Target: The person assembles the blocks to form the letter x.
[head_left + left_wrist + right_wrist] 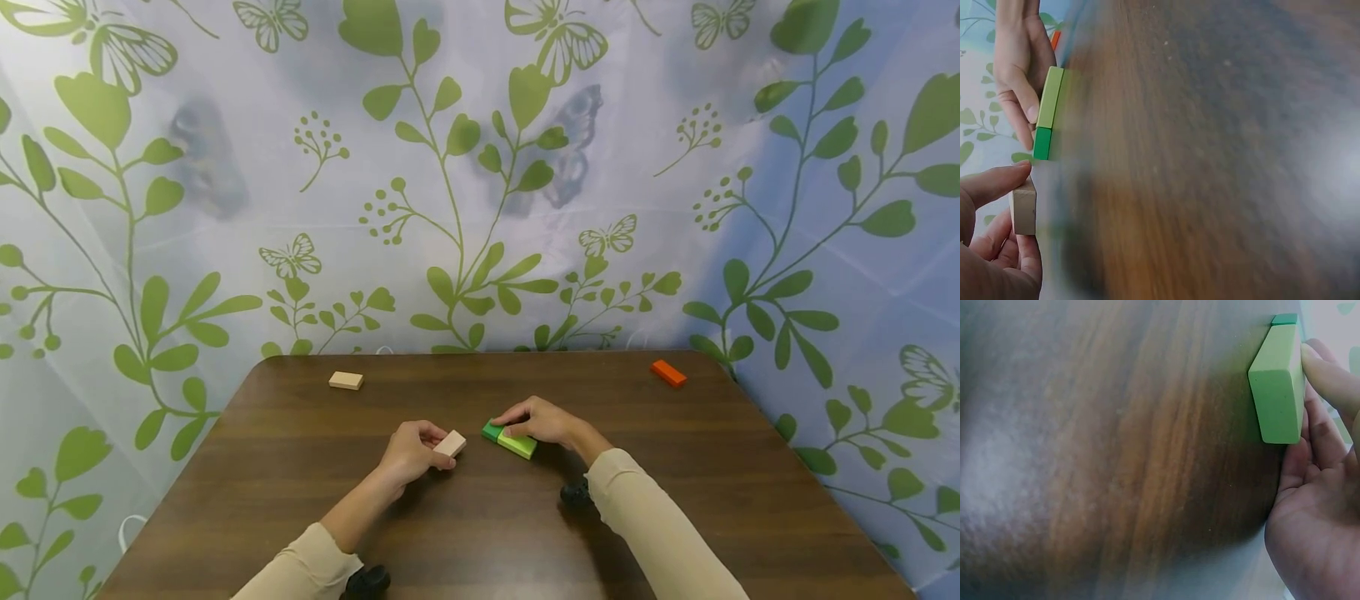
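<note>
My left hand [408, 454] pinches a plain wooden block [450, 443] between thumb and fingers. In the left wrist view that wooden block [1025, 211] shows its pale end. To the right of it, a light green block [522, 445] and a dark green block [491, 430] lie end to end on the table, touching. My right hand [547, 421] holds the light green block, with the thumb near the joint and the other fingers along the far side. Part of the dark green block shows behind the light green block [1275, 381] in the right wrist view.
A second plain wooden block [347, 381] lies at the back left of the brown table [480, 533]. An orange-red block [668, 373] is at the back right. Behind the table hangs a curtain [480, 200] printed with green leaves and butterflies.
</note>
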{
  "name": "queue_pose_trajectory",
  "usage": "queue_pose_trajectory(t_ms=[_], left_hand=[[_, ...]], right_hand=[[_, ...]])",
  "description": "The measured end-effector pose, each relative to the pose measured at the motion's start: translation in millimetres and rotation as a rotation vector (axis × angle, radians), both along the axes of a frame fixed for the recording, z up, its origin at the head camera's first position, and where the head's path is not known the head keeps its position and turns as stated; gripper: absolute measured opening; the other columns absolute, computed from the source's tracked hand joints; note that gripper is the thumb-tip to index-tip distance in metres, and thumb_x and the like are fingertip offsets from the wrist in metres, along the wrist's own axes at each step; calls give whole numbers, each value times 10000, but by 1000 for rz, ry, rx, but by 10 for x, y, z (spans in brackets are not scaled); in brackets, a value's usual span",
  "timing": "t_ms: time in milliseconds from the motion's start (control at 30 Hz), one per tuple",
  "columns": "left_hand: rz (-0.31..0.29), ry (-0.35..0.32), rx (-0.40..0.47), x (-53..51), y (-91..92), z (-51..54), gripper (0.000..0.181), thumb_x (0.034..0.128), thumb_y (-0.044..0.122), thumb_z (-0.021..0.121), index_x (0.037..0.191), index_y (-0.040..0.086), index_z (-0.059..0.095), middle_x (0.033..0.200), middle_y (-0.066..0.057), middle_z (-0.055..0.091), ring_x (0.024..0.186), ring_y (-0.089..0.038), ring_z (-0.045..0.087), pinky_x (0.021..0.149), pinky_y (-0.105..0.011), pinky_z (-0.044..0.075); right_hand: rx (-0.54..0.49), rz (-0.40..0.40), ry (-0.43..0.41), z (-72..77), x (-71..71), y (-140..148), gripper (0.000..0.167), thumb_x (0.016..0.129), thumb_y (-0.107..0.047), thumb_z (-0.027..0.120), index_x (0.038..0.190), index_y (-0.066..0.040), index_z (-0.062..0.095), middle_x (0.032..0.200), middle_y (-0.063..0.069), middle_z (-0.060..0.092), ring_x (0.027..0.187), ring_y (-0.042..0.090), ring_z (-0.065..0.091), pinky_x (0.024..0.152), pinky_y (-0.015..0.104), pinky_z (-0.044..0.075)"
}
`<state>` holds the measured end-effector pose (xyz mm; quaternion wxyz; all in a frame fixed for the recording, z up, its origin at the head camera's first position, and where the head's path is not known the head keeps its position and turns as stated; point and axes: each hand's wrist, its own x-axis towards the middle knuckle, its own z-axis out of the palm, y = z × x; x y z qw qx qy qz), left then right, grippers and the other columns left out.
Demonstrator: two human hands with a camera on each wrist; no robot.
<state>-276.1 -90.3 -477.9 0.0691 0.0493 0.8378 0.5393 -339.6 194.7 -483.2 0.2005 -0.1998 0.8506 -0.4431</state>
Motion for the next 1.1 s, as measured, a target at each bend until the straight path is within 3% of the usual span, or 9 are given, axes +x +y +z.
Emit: queue_pose_trajectory(t_ms=[267, 700, 967, 1100], left_hand=[[-37, -1, -2, -76, 197, -58, 424, 660, -34, 934, 1035, -2, 739, 936, -60, 691, 844, -210, 619, 759, -352, 513], [-68, 64, -80, -58, 476, -77, 382, 661, -22, 945, 969, 4, 720, 888, -56, 696, 807, -212, 606, 722, -363, 488], [-46, 110, -134, -61, 546, -57, 400, 662, 11, 953, 983, -14, 716, 863, -63, 649, 792, -218, 589, 703, -367, 488], [-82, 113, -141, -72, 535, -57, 448, 679, 22, 949, 1072, -33, 740, 874, -63, 668, 803, -212, 585, 714, -371, 486]], right_hand=[[3, -15, -9, 4, 6, 10, 262, 998, -172, 711, 1250, -194, 779, 1336, 64, 661, 1176, 238, 597, 899, 398, 512], [-10, -20, -7, -26, 19, 3, 255, 997, -158, 709, 1236, -198, 786, 1318, 45, 670, 1228, 266, 578, 1011, 496, 472], [-25, -13, -11, -7, 3, -6, 261, 1003, -146, 698, 1246, -188, 780, 1329, 47, 666, 1252, 278, 569, 1040, 508, 454], [-26, -21, -18, -11, 5, -10, 259, 1002, -138, 698, 1243, -187, 782, 1329, 48, 665, 1256, 283, 569, 1035, 507, 462]])
